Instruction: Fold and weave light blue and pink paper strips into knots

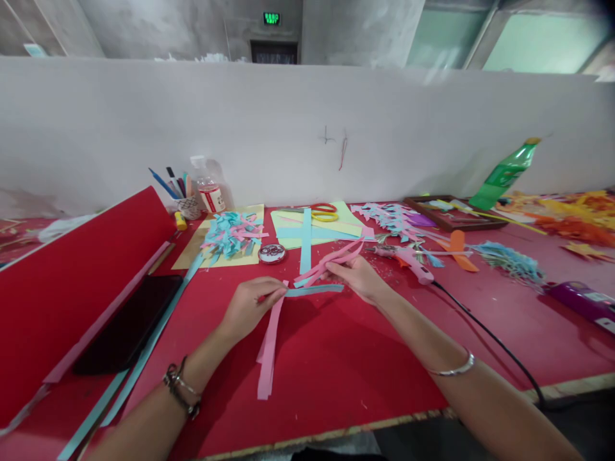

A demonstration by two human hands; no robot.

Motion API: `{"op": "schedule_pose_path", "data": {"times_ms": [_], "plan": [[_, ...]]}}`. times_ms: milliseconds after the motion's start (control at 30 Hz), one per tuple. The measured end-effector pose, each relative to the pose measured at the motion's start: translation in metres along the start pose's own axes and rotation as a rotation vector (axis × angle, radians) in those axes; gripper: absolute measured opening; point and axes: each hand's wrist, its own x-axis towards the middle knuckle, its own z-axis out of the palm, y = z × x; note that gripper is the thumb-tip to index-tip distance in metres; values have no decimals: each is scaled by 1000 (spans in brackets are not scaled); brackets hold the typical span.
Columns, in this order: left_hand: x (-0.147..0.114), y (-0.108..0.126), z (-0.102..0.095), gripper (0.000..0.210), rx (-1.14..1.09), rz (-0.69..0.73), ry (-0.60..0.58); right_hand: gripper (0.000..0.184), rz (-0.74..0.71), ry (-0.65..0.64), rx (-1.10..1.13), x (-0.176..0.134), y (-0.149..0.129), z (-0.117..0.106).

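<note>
My left hand (252,307) is closed in a pinch on one end of a short blue paper strip (314,290), which stretches to the right above the red tabletop. From beside those fingertips, long pink paper strips (271,358) run down toward the table's front edge; whether the hand grips them too I cannot tell. My right hand (358,275) is closed around several thin pink strips (331,261), their ends pointing left toward the other hand. Just beyond both hands, an upright blue strip (306,240) lies across pale sheets of paper (283,224).
Yellow-and-red scissors (325,214) lie on the sheets. Left are fringed paper (230,234), a round tin (271,253), a pen cup (188,207) and a black phone (129,326). A pink glue gun (413,262) with its cord and a tilted green bottle (504,173) are right.
</note>
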Motion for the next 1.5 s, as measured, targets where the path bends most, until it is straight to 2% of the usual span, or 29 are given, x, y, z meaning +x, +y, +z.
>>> {"op": "schedule_pose_path", "data": {"times_ms": [267, 400, 567, 733, 833, 900, 1000, 1167, 1367, 1500], "plan": [[0, 0, -1, 18, 22, 10, 14, 17, -85, -112, -177, -1, 0, -2], [-1, 0, -1, 17, 55, 46, -2, 15, -152, -168, -291, -4, -2, 4], [-1, -2, 1, 16, 108, 82, 11, 16, -238, -172, -500, -10, -5, 19], [-3, -1, 1, 15, 130, 106, 28, 22, -412, -155, -663, -18, -10, 27], [-3, 0, 1, 16, 167, 138, 28, 38, -459, -125, -616, -20, -15, 26], [-3, 0, 1, 17, 207, 154, 29, 42, -450, -133, -529, -21, -18, 25], [-3, 0, 1, 18, 258, 173, 40, 32, -460, -140, -435, -21, -24, 22], [-2, 2, 0, 19, 255, 141, 47, 13, -476, -29, -533, -21, -32, 18], [-3, 3, 4, 19, 155, 86, 63, 18, -357, -12, -480, -16, -36, 15], [-3, 4, 5, 18, 87, 97, 69, 22, -376, -106, -524, -15, -46, 18]]}}
